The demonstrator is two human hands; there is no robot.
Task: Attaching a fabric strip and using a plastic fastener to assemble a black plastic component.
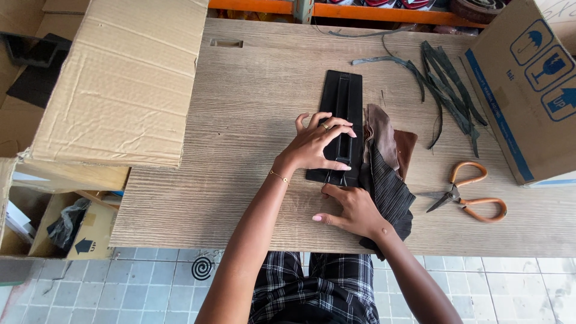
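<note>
A flat black rectangular mould (342, 108) with a long raised channel down its middle lies on the wooden table (240, 120), its long side running away from the person. The left hand (315, 146) rests on the lower half of this black piece, palm down, fingers (336, 125) spread apart and pressing flat on its surface rather than clamped around anything; a ring shows on one finger and a thin bracelet on the wrist. The right hand (354, 210) lies just below the near end of the mould, fingers apart and flat on the table, its edge touching a heap of dark and brown fabric scraps (387, 168) that sits just beside the mould's right side. Farther right, apart from both hands, lie orange-handled scissors (471, 195), and beyond them loose dark strips (444, 90). A cardboard box (528, 90) stands at the right edge, and a larger cardboard box (126, 78) overlaps the table's left side.
</note>
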